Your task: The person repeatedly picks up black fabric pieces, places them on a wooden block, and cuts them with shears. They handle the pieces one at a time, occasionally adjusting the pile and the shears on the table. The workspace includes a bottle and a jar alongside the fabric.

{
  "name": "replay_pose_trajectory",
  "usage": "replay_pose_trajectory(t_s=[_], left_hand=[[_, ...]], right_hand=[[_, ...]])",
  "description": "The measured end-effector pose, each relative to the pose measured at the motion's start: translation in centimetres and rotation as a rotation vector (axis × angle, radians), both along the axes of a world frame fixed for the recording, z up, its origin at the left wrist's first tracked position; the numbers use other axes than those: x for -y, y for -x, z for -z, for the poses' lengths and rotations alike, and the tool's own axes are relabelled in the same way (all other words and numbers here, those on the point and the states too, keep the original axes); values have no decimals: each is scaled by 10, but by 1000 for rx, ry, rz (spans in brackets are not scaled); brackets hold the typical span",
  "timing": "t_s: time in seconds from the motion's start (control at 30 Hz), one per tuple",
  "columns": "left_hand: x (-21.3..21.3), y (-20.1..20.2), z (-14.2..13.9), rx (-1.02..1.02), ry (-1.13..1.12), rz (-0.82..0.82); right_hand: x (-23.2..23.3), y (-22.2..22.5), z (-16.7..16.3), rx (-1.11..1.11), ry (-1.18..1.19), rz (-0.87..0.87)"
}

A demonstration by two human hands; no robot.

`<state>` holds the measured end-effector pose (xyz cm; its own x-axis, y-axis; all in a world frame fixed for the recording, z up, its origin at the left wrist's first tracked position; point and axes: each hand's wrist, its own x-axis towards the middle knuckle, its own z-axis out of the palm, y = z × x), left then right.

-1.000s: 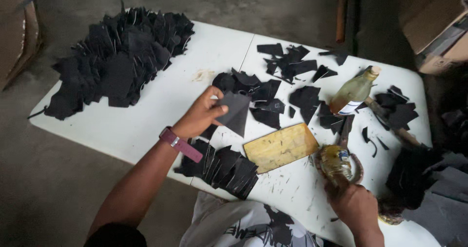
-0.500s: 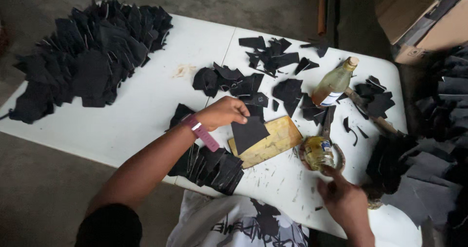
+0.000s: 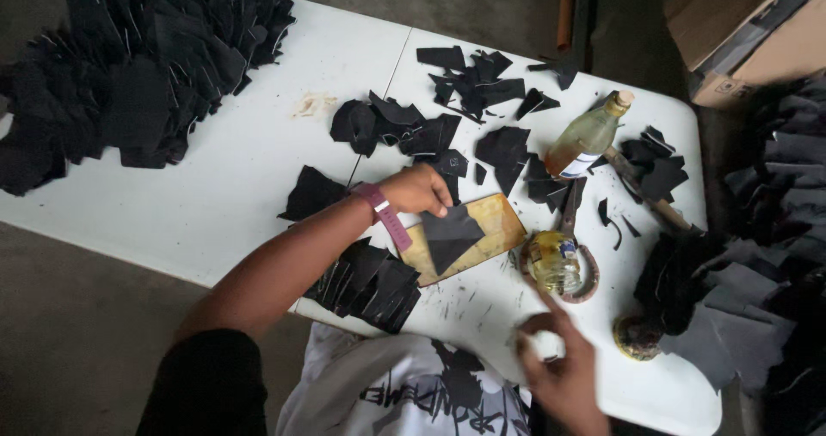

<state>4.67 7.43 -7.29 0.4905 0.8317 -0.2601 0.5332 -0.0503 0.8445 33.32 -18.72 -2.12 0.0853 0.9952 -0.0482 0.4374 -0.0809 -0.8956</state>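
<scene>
One black cut piece [image 3: 449,234], flat, matte and roughly triangular, lies on a tan wooden board [image 3: 495,217] whose surface is scuffed and stained. The left hand [image 3: 419,189] rests at the board's upper left edge, palm down, fingers curled over the piece's top corner, pinning it; a maroon wristband [image 3: 385,213] crosses the wrist. Just right of the board stands a small glass jar [image 3: 551,260] of yellowish liquid inside a rusty metal ring. Below the board, toward the person, the right hand [image 3: 559,369] hovers over the white table [image 3: 241,187], fingers bent around something small and pale that is too blurred to identify. Left of the board sits a fanned stack of black pieces [image 3: 366,281]; above and right of it lies a tilted amber bottle [image 3: 589,135].
</scene>
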Motion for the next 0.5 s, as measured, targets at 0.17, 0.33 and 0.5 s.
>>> replay_pose_trajectory(t_s=[0.17,0.33,0.5], left_hand=[[-3,-3,15,-20,-161,40],[3,-2,8,-60,-95,6],[-2,-4,6,-64,-143,70]], right_hand=[[-17,34,-12,363,-272,-279],[-28,44,-18,496,-290,-401],[-37,52,-11,575,-296,-427]])
